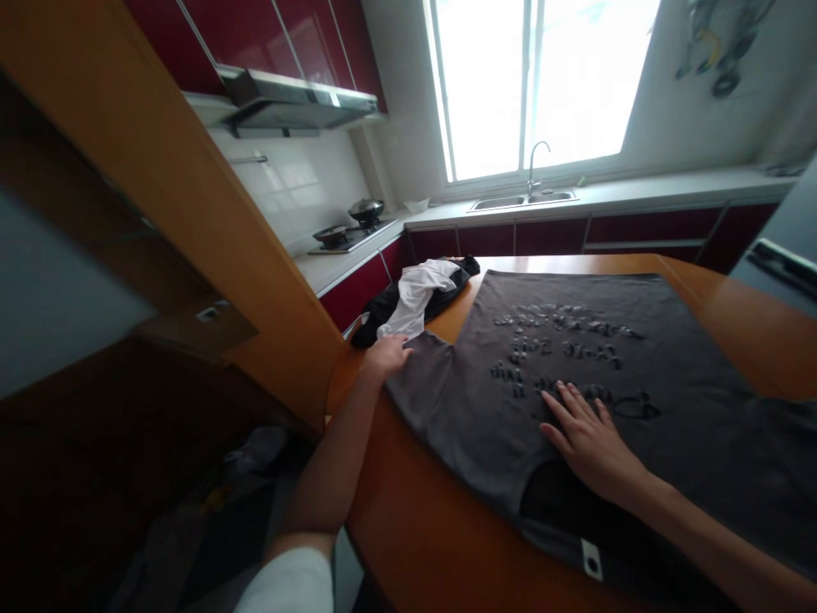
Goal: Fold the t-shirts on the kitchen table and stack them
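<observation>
A dark grey T-shirt point(485, 426) lies spread flat on the wooden table, its neck opening towards me and its hem at the far side. Raised black lettering runs across its front, upside down from where I stand. My left hand point(386, 356) is at the end of the left-lying sleeve, its fingers closed on the fabric edge. Spread flat with fingers apart, my right hand point(585, 438) rests on the shirt between the lettering and the neckline. A white label point(591, 559) shows inside the collar.
A pile of black and white clothes point(418, 294) sits at the table's left far edge. Beyond the wooden table point(408, 511) are a counter with a sink point(498, 203) and a stove with pans point(367, 211). A wooden panel point(210, 170) stands at left.
</observation>
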`<state>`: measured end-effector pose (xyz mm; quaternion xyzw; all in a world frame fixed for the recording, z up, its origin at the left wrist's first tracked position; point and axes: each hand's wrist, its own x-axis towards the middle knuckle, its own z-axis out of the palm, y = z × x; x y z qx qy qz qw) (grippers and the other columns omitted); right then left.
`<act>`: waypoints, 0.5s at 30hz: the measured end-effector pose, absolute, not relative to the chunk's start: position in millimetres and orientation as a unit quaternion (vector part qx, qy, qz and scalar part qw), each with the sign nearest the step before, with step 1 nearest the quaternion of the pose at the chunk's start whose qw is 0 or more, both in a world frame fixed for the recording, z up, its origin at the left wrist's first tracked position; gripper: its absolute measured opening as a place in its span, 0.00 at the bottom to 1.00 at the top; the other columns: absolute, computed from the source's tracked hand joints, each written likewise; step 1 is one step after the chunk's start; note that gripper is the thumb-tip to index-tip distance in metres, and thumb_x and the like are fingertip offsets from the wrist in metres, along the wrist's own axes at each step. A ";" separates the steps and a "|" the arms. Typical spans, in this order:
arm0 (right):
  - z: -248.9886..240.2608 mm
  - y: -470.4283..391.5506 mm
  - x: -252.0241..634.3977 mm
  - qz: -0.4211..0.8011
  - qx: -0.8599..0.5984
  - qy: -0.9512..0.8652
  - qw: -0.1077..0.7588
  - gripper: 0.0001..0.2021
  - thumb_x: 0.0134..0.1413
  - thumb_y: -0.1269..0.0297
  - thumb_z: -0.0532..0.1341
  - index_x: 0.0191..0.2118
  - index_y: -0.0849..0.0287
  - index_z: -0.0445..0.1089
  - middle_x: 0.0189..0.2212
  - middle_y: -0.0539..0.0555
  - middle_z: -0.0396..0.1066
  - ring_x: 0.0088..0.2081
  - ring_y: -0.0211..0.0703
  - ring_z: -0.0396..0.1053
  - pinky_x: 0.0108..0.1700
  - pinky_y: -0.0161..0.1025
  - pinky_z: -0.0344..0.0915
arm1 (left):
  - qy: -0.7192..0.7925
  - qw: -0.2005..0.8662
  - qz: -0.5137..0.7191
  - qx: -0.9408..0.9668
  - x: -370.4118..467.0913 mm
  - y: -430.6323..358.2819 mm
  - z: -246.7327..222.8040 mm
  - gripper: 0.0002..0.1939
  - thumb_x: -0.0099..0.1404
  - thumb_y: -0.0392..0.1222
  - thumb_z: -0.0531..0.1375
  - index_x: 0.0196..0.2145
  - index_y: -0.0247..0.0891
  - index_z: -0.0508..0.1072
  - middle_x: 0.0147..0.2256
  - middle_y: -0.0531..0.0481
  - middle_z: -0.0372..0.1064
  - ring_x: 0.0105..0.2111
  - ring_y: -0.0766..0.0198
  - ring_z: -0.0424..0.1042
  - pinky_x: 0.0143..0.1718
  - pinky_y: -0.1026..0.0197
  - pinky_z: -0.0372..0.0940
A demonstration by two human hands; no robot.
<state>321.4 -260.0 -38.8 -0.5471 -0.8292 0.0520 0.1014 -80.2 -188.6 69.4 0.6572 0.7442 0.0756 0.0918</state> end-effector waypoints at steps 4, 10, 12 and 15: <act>-41.1 -259.1 321.9 0.050 -0.548 -0.829 0.100 0.30 0.68 0.49 0.45 0.70 0.55 0.57 0.72 0.59 0.46 0.73 0.54 0.41 0.69 0.62 0.43 | 0.805 0.137 0.076 0.572 -133.9 -180.7 65.8 0.15 0.58 0.51 0.67 0.37 0.37 0.79 0.37 0.42 0.78 0.44 0.49 0.75 0.41 0.61 0.66; -49.0 -257.2 324.3 0.044 -0.549 -0.827 0.107 0.30 0.68 0.48 0.45 0.69 0.55 0.59 0.72 0.59 0.46 0.73 0.54 0.41 0.69 0.61 0.42 | 0.799 0.243 0.122 0.537 -154.5 -177.4 53.0 0.22 0.50 0.58 0.71 0.24 0.34 0.75 0.21 0.50 0.68 0.24 0.62 0.67 0.25 0.64 0.57; -52.1 -256.2 325.4 0.044 -0.550 -0.827 0.110 0.30 0.68 0.48 0.45 0.69 0.55 0.59 0.72 0.60 0.47 0.73 0.54 0.41 0.69 0.61 0.43 | 0.794 0.263 0.139 0.529 -156.5 -177.2 50.2 0.23 0.47 0.58 0.72 0.22 0.34 0.74 0.19 0.52 0.65 0.22 0.65 0.63 0.24 0.64 0.55; -55.3 -255.0 326.0 0.044 -0.551 -0.825 0.119 0.30 0.67 0.48 0.45 0.69 0.55 0.60 0.72 0.61 0.47 0.73 0.55 0.40 0.69 0.61 0.43 | 0.786 0.288 0.163 0.522 -157.9 -179.2 49.0 0.23 0.44 0.57 0.73 0.23 0.34 0.72 0.19 0.54 0.63 0.22 0.67 0.61 0.24 0.64 0.54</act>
